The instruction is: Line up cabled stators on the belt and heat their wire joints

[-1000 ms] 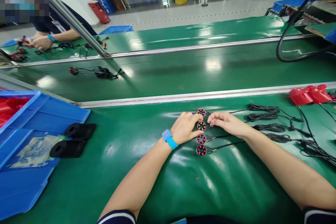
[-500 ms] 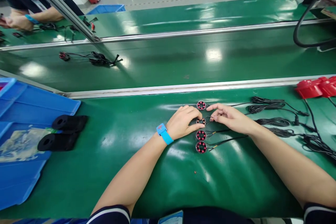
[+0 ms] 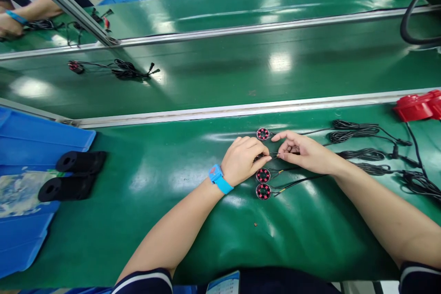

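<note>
Round discs with red and black segments stand in a column on the green table. The top disc (image 3: 262, 134) lies just above my fingertips, and two more, a middle disc (image 3: 263, 175) and a lowest disc (image 3: 263, 191), sit below. My left hand (image 3: 241, 158), with a blue wristband (image 3: 220, 179), closes thumb and forefinger over another disc, which is mostly hidden. Thin wires (image 3: 274, 155) run from there to my right hand (image 3: 303, 152), whose thumb and fingers pinch them. Black cables (image 3: 358, 131) lie coiled to the right.
Blue bins (image 3: 25, 239) and black cylindrical mounts (image 3: 81, 162) are at left. Red housings (image 3: 418, 105) stand at far right. A white rail (image 3: 241, 110) edges the table; beyond it lies another cabled disc (image 3: 76, 67). Another person's arm (image 3: 37, 9) shows at upper left.
My left thumb and forefinger have closed further over the disc, hiding more of it. My right hand keeps its pinch on the wires. The view has shifted slightly.
</note>
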The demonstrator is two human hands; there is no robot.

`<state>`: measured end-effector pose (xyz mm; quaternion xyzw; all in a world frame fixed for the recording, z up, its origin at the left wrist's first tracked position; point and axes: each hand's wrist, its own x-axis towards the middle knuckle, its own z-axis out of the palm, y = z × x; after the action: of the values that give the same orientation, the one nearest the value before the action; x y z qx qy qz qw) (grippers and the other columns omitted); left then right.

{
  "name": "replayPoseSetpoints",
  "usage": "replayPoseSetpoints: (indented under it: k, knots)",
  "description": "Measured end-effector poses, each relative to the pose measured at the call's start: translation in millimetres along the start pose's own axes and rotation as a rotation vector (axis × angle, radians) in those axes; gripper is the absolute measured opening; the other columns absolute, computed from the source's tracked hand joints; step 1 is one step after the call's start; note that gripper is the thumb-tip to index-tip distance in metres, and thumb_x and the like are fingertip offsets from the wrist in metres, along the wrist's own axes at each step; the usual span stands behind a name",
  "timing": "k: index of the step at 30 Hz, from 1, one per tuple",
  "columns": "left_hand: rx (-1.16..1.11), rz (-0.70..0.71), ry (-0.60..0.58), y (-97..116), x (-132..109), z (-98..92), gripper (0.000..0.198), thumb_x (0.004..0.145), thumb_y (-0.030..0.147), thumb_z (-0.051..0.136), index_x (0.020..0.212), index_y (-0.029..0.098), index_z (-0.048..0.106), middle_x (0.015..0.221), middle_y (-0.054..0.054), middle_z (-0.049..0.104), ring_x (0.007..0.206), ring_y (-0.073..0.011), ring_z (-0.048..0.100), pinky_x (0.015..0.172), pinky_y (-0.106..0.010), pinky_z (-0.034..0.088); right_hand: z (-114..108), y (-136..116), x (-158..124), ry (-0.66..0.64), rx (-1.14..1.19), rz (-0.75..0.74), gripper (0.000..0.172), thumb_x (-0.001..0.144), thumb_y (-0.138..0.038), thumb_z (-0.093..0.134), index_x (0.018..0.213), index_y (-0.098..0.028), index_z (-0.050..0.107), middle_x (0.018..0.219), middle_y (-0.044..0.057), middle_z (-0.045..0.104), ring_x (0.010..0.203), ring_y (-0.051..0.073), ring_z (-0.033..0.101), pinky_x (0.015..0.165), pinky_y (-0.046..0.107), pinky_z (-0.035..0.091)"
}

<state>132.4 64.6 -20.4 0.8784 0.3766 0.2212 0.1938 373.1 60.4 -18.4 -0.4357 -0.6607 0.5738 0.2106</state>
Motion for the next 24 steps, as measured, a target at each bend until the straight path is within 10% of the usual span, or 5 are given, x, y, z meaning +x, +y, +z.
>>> replayPoseSetpoints:
  k: [11,24]
  knots:
    - [-0.114,-0.010,-0.172,-8.2,-0.1,-15.7,0.010,0.093,0.032,0.066,0.088,0.024,0.068,0.102,0.003,0.069,0.096,-0.0162,0.062,0.081,-0.031,0.036,6.4,-1.0,1.2,0.108,-0.035,0.004,0.034,0.087,-0.032,0.060,0.119,-0.023,0.051,0.087,0.002,0.065,0.078,0.017,0.061,0.071,0.030,0.049]
    - [-0.198,0.004,-0.087,-8.5,-1.8,-16.7,0.013,0.091,0.033,0.068,0.091,0.021,0.063,0.099,0.001,0.067,0.096,-0.0171,0.061,0.085,-0.031,0.040,3.0,-10.6,-4.5,0.142,-0.099,-0.004,0.033,0.090,-0.043,0.063,0.116,-0.024,0.055,0.098,0.004,0.069,0.085,0.019,0.065,0.074,0.031,0.052]
